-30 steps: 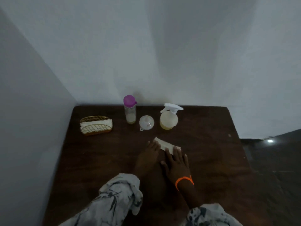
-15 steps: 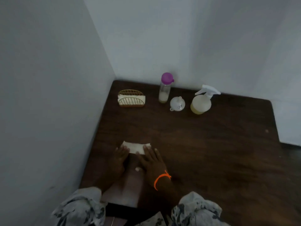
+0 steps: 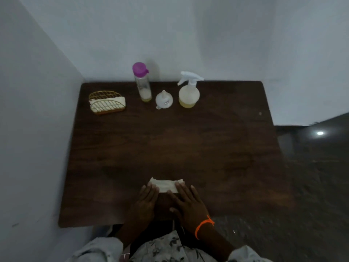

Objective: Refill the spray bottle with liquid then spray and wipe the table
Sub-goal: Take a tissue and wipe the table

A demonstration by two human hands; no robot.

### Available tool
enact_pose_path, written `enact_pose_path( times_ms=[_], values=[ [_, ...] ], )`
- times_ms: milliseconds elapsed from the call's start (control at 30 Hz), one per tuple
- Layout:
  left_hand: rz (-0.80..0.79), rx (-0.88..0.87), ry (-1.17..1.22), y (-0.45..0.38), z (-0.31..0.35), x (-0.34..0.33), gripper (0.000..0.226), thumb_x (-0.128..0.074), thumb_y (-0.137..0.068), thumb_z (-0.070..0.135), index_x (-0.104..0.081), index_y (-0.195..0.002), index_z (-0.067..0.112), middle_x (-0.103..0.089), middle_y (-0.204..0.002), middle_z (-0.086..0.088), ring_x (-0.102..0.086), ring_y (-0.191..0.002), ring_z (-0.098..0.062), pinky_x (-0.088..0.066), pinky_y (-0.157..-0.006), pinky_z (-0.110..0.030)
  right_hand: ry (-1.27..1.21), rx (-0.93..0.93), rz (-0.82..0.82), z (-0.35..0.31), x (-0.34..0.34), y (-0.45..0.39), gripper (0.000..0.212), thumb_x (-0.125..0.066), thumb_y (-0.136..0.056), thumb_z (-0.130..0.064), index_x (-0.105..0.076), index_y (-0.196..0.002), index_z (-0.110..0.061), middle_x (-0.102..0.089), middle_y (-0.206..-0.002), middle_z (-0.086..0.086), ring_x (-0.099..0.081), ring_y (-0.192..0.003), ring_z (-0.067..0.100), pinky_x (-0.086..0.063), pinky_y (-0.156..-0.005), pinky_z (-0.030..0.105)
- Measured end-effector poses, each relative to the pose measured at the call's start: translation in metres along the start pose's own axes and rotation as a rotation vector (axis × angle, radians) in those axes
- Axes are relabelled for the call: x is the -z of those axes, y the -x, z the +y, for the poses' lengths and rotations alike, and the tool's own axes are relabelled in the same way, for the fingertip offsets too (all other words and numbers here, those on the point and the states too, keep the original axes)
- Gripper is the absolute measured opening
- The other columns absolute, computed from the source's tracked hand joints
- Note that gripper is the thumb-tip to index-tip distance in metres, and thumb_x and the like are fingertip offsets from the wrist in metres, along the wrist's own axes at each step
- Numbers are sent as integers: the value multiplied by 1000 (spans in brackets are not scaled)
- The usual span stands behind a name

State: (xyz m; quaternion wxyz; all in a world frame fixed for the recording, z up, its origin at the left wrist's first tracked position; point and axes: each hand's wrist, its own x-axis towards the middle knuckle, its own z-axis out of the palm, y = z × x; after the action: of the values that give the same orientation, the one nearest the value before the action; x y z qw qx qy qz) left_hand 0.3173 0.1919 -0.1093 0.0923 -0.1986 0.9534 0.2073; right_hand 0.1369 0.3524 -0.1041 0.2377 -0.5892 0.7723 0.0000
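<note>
A folded white tissue (image 3: 166,184) lies flat on the dark wooden table (image 3: 207,148) near its front edge. My left hand (image 3: 145,203) and my right hand (image 3: 187,203) lie side by side with straight fingers pressing on the tissue's near side. An orange band circles my right wrist. At the back stands the spray bottle (image 3: 189,91), white trigger on top, a little yellowish liquid inside. Left of it a white funnel (image 3: 164,100) sits upside down. A clear bottle with a purple cap (image 3: 142,82) stands further left.
A gold wire holder with white tissues (image 3: 106,102) sits at the back left. White walls close off the table's left and back sides. Dark floor lies to the right. My patterned sleeves show at the bottom.
Both hands have dragged the tissue from the table's middle, past the left front, to the middle of the front edge. The camera view swung left, then back to centre.
</note>
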Motion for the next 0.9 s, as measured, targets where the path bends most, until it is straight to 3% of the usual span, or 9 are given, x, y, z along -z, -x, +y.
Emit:
enact_pose_path(
  times_ms=[133, 300, 367, 533, 700, 800, 900],
  values=[
    [-138, -72, -55, -28, 55, -3, 63, -43, -77, 16, -59, -135, -4, -59, -140, -22, -48, -138, -37, -18, -120, -45, -65, -139, 20, 41, -4, 37, 62, -39, -100, -58, -18, -156, -42, -18, -166, 2, -13, -154, 21, -17, -120, 48],
    [-238, -173, -230, -92, 113, 0, 60, -39, -82, 22, -64, -131, -3, -63, -136, -21, -55, -133, -38, -35, -114, -51, -100, -286, 55, 98, 9, 63, 60, -39, -99, -57, -24, -155, -41, -18, -166, 4, -16, -154, 22, -15, -121, 48],
    [-231, -199, -277, -121, 128, 5, 58, -36, -86, 22, -66, -129, -2, -65, -133, -20, -56, -132, -37, -44, -112, -51, -93, -339, 67, 119, 17, 60, 61, -38, -98, -57, -25, -155, -39, -17, -165, 5, -17, -153, 24, -14, -121, 49],
    [-168, -150, -317, -169, 134, 23, 59, -29, -89, 22, -67, -129, 2, -66, -133, -17, -57, -132, -32, -41, -115, -49, -91, -407, 57, 147, 47, 26, 63, -31, -97, -62, -25, -155, -40, -15, -166, 4, -13, -154, 24, -11, -123, 47],
    [-41, -26, -257, -155, 102, 39, 59, -33, -81, 23, -71, -121, 2, -70, -125, -17, -62, -125, -32, -42, -114, -46, -80, -291, 34, 119, 62, -14, 61, -32, -98, -59, -30, -154, -37, -20, -165, 8, -17, -153, 28, -13, -123, 48],
    [12, 73, -201, -120, 67, 38, 54, -38, -79, 20, -73, -116, 2, -72, -120, -16, -65, -120, -33, -27, -117, -43, -62, -129, 1, 84, 56, -27, 58, -35, -99, -56, -34, -153, -35, -26, -163, 11, -24, -151, 32, -22, -121, 51],
    [20, 158, -132, -67, 34, 21, 52, -42, -78, 20, -75, -112, -1, -72, -119, -19, -67, -117, -36, -12, -122, -40, -25, 31, -28, 50, 41, -25, 58, -43, -96, -55, -40, -149, -32, -34, -160, 12, -32, -147, 33, -19, -117, 49]
  ],
)
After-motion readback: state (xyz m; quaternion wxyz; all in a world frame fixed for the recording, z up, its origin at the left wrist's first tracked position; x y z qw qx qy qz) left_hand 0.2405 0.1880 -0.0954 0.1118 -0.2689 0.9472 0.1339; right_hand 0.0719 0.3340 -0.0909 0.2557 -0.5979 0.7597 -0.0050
